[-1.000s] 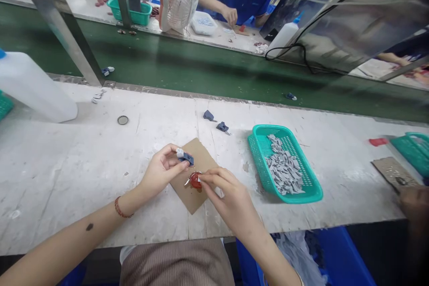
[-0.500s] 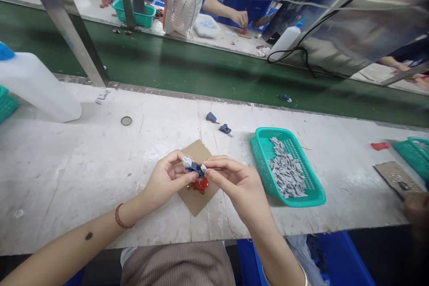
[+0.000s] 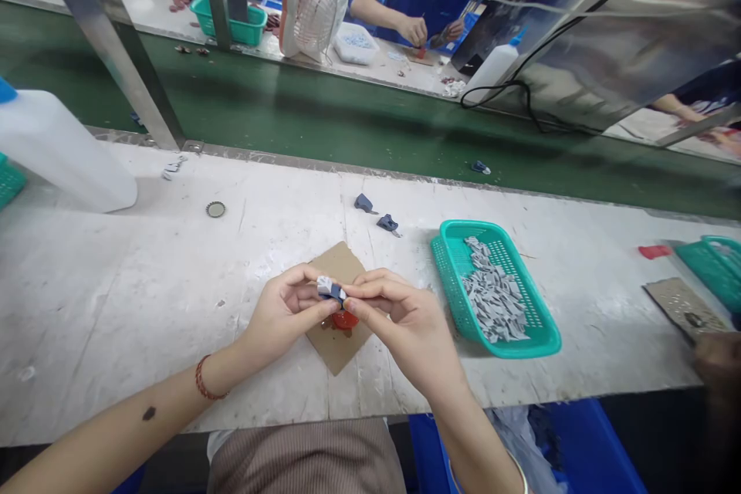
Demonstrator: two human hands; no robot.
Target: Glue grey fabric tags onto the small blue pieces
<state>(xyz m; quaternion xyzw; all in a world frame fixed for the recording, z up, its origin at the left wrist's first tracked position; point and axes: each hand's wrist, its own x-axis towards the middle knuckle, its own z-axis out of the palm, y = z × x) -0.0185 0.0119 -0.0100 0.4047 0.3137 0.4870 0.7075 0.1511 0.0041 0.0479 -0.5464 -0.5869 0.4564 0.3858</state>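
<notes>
A small dark-blue plastic part with a pale grey-white piece (image 3: pixel 327 287) is pinched between the fingers of my left hand (image 3: pixel 283 309). My right hand (image 3: pixel 405 316) closes its thumb and fingertips on the part's right end, where a small white bit shows. Beneath the hands sits a red cap-like dish (image 3: pixel 346 320), partly hidden, on a square of brown cardboard (image 3: pixel 337 359). Two similar dark-blue parts, one a loose blue piece (image 3: pixel 363 203) and the other a second blue piece (image 3: pixel 387 223), lie farther back on the white table.
Right of my hands stands a green basket (image 3: pixel 547 332) of small grey pieces. A white bottle (image 3: pixel 75 154) and a metal bottle cap (image 3: pixel 216 209) are at left. Behind the table runs a green belt (image 3: pixel 324 120), with co-workers beyond. A person's hand (image 3: pixel 718 355) rests at far right.
My right fingertips have moved slightly left and press closer against the blue part. On the belt, a small blue part has shifted left.
</notes>
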